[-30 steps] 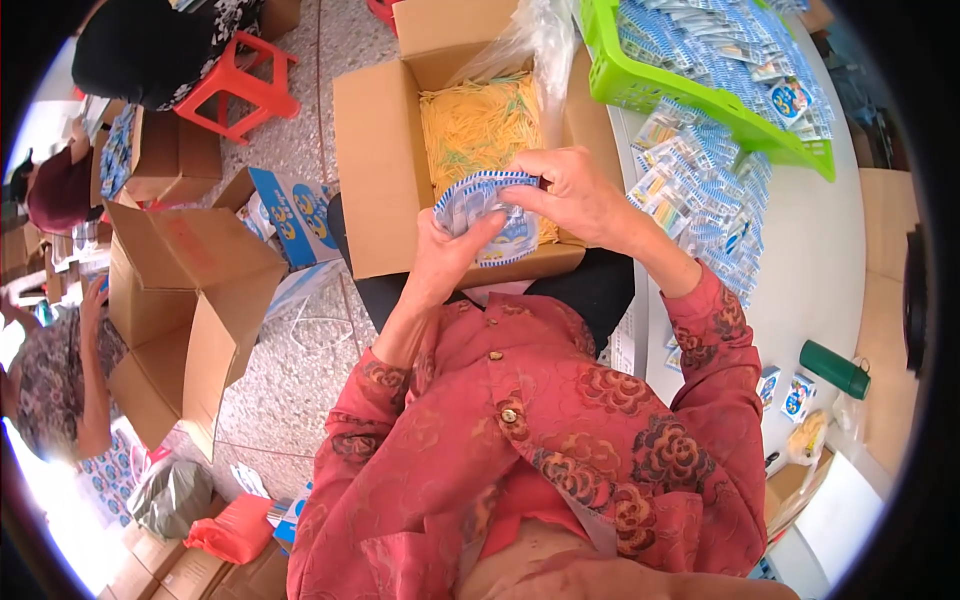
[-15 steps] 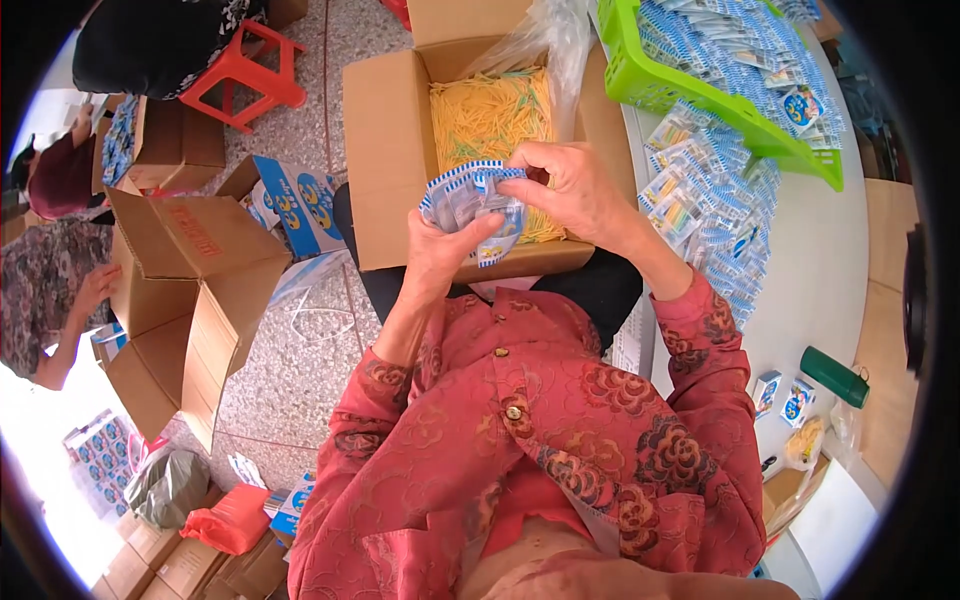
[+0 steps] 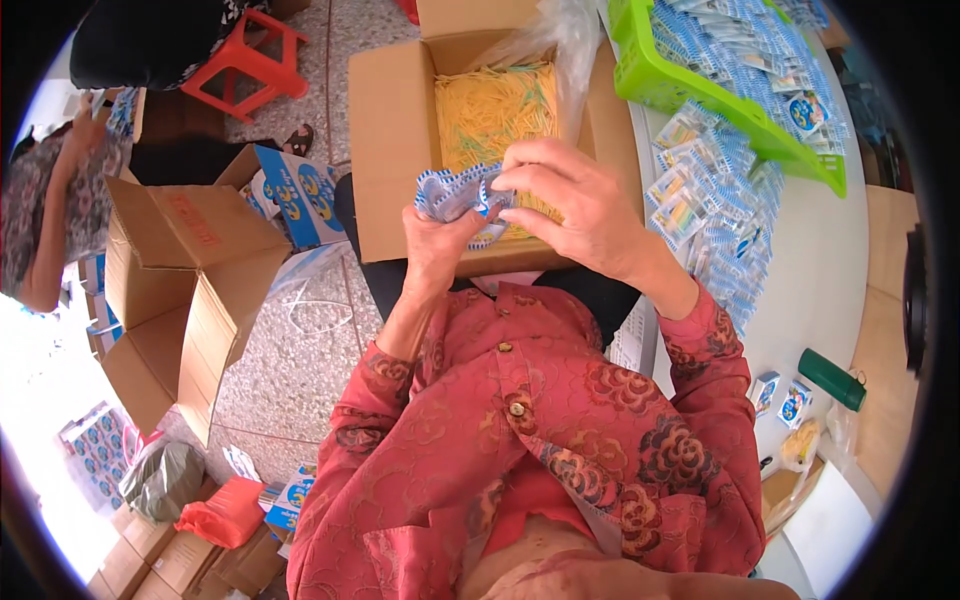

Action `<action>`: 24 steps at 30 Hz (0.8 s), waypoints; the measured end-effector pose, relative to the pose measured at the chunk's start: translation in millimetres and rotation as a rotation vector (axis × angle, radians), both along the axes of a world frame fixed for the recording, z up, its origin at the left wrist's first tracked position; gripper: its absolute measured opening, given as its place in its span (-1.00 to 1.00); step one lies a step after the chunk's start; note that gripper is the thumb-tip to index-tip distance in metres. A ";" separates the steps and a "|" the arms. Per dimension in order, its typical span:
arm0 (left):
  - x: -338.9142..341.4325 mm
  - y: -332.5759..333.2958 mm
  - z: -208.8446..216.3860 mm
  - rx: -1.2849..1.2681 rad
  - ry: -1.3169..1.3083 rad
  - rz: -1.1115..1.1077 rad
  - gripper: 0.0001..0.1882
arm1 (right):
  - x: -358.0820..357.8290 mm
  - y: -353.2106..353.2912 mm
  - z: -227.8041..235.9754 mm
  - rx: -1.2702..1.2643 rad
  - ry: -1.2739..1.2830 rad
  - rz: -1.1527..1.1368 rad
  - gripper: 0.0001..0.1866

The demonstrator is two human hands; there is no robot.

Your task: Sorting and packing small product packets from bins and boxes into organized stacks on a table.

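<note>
My left hand [image 3: 435, 243] is closed around a bunch of clear plastic packets [image 3: 455, 192] with blue-and-white striped edges, its thumb pressed over them. At the packets' right edge is my right hand [image 3: 580, 205], fingers and thumb apart; whether the fingertips touch the plastic is hard to tell. Both hands are over the near part of an open cardboard box [image 3: 390, 160] between my knees. Inside lie many thin yellow sticks [image 3: 490, 110], some of them pale green. A clear plastic liner [image 3: 572, 60] hangs over the box's far right side.
Filled packets [image 3: 710, 200] are heaped on the white table [image 3: 810, 270] at right, beside a green basket [image 3: 690, 95] full of more. A dark green bottle [image 3: 832, 378] lies nearer. To the left are an empty-looking carton [image 3: 235, 270], a red stool [image 3: 245, 70] and another person's arm [image 3: 55, 210].
My right hand has opened its fingers and drawn slightly back from the packets. The bunch in my left hand has tilted and folded. At left, another person's arm has lifted from the carton.
</note>
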State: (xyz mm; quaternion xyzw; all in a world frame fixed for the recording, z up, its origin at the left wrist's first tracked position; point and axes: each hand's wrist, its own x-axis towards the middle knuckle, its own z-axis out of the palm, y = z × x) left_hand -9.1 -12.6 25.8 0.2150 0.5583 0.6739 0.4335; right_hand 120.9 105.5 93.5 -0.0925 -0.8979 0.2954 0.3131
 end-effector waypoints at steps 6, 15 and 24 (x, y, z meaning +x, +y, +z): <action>-10.2 2.7 -0.4 0.030 0.121 -0.027 -0.65 | -15.5 4.3 -8.8 0.039 -0.140 0.089 -0.88; -33.6 8.8 2.5 0.090 0.158 0.101 -0.74 | -54.0 27.0 -31.9 -0.767 0.071 0.072 -0.86; -39.6 -12.6 -12.6 0.038 0.045 0.218 -0.71 | -78.2 51.3 -255.3 -0.614 -0.561 -0.100 -0.82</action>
